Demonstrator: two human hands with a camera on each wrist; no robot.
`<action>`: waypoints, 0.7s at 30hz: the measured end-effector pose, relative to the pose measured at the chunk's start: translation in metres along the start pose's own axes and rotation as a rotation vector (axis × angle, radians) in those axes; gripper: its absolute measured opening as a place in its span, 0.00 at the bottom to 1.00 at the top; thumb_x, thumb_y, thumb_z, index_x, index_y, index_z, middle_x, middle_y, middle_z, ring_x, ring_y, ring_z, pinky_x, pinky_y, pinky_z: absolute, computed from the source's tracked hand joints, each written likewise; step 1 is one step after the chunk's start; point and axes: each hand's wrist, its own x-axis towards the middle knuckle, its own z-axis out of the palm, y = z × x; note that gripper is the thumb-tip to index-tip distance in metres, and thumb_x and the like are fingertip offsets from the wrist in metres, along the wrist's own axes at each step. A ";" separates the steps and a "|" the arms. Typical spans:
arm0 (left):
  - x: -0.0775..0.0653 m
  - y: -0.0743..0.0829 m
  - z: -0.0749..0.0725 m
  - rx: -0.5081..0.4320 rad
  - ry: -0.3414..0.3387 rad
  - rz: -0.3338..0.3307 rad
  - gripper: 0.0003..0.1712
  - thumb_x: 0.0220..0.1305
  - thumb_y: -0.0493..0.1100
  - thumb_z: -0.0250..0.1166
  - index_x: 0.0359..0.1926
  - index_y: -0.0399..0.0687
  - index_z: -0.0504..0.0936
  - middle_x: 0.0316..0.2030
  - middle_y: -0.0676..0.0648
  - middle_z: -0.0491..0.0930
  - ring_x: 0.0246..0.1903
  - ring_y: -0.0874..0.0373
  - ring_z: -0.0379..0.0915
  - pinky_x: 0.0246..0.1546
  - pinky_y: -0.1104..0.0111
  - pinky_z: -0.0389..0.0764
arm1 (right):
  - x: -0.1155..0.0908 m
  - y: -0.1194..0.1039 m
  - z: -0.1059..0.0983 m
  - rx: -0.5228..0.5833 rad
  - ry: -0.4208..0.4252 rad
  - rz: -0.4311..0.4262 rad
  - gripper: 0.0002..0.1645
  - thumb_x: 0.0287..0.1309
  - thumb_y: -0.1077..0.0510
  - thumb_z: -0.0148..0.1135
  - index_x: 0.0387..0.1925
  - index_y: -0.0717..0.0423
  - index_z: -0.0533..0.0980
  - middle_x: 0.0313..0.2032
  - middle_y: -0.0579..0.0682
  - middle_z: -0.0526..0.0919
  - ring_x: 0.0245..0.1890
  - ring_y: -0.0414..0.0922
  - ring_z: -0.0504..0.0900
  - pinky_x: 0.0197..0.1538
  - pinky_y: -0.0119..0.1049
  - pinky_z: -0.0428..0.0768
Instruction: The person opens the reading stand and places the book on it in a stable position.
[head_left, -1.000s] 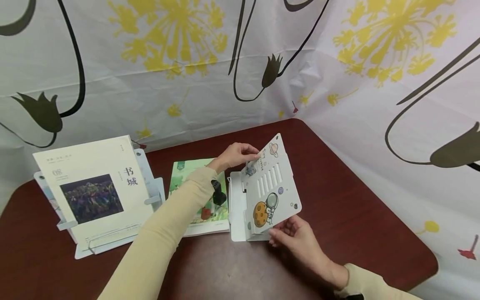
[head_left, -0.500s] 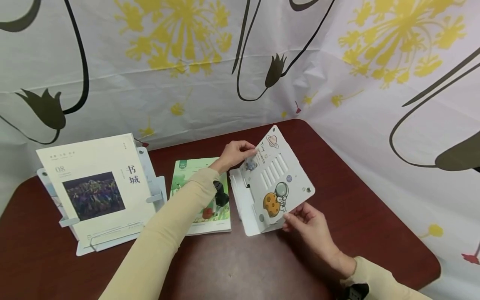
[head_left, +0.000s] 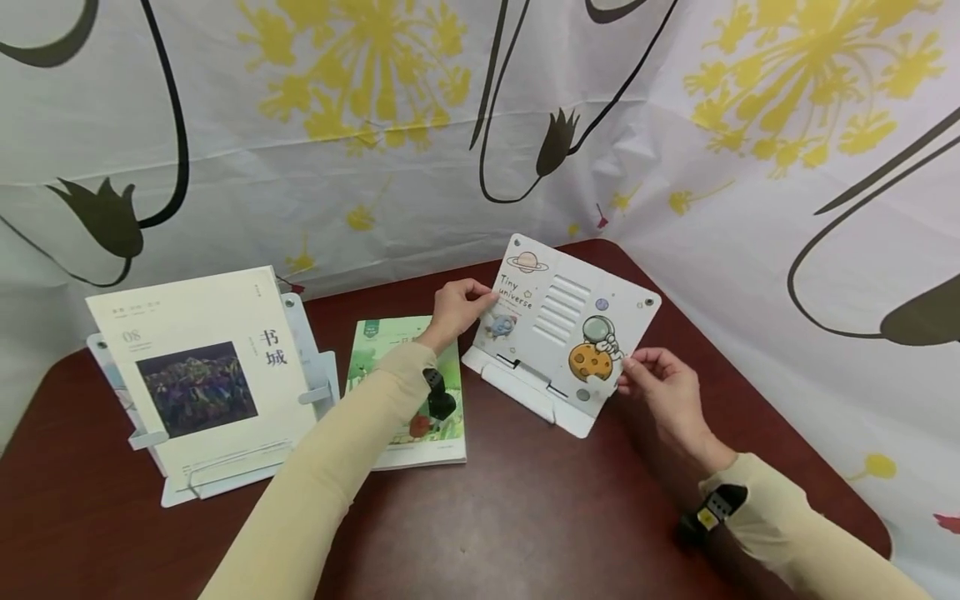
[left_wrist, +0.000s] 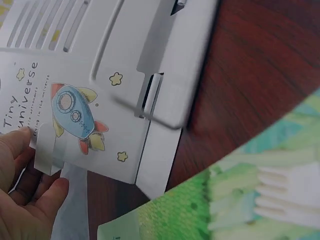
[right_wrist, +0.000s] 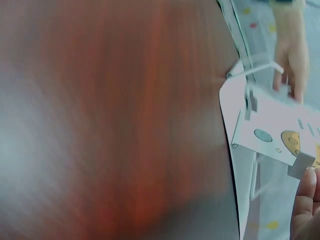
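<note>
A white book stand (head_left: 540, 350), printed with "Tiny universe", a planet and an astronaut, stands tilted back on the table. My left hand (head_left: 456, 315) pinches its left edge; the left wrist view shows thumb and fingers around a small side clip (left_wrist: 46, 149). At the opposite edge my right hand (head_left: 666, 393) grips with thumb and fingertips, beside another clip (right_wrist: 301, 165) in the right wrist view. Some fingers are hidden behind the plate. A wire page holder (left_wrist: 150, 119) lies over the lower part of the stand in the left wrist view.
Under my left forearm lies a green illustrated book (head_left: 378, 350). Farther left, a cream book (head_left: 273, 400) leans on a pale blue stand (head_left: 298, 321). The dark red table (head_left: 480, 533) meets patterned cloth (head_left: 420, 192) at the back and right.
The stand has turned from facing right to facing forward. My right hand has moved up and to the right with its edge, while the left hand stays near the same spot.
</note>
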 end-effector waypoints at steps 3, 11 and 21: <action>-0.006 -0.001 -0.004 0.027 0.014 0.000 0.12 0.61 0.51 0.65 0.36 0.48 0.84 0.36 0.48 0.83 0.33 0.56 0.77 0.31 0.69 0.75 | 0.018 0.000 -0.003 -0.041 0.028 -0.011 0.06 0.59 0.62 0.62 0.35 0.61 0.74 0.24 0.46 0.80 0.21 0.37 0.81 0.27 0.29 0.82; -0.026 -0.008 -0.015 0.044 0.054 0.002 0.12 0.60 0.53 0.65 0.33 0.49 0.84 0.29 0.49 0.83 0.23 0.58 0.73 0.22 0.71 0.69 | 0.062 -0.004 0.003 -0.187 0.044 -0.022 0.08 0.58 0.60 0.63 0.35 0.60 0.74 0.24 0.40 0.78 0.23 0.34 0.79 0.27 0.25 0.80; -0.044 -0.017 -0.024 0.036 0.065 -0.004 0.12 0.62 0.52 0.63 0.31 0.49 0.83 0.26 0.50 0.81 0.23 0.58 0.71 0.24 0.70 0.69 | 0.092 0.000 0.025 -0.359 0.044 -0.028 0.11 0.60 0.56 0.61 0.39 0.60 0.74 0.27 0.38 0.76 0.27 0.32 0.78 0.30 0.24 0.78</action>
